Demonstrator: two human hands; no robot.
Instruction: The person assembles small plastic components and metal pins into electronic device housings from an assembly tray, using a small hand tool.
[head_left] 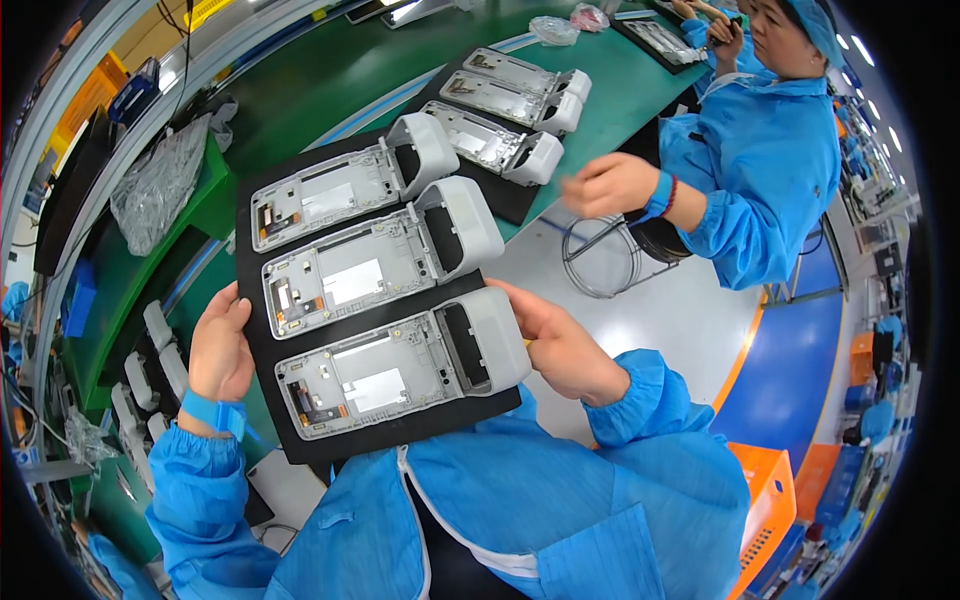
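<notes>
A black flat board (350, 440) is held level before my body, with three grey device housings lying on it side by side. The upper housing (330, 190), middle housing (385, 250) and lower housing (420, 350) each have a shallow frame and a raised hollow end on the right. My left hand (222, 345) is closed on the board's left edge, thumb on top. At the right, my right hand (560, 345) grips the board's edge beside the lower housing's raised end; its fingertips are partly hidden there.
Beyond it, another black board (515, 205) with three like housings rests on the green bench (290, 90). A co-worker (760, 170) in blue stands at the right, one hand (610, 185) reaching near it. More housings (140, 390) lie lower left; an orange crate (768, 500) is lower right.
</notes>
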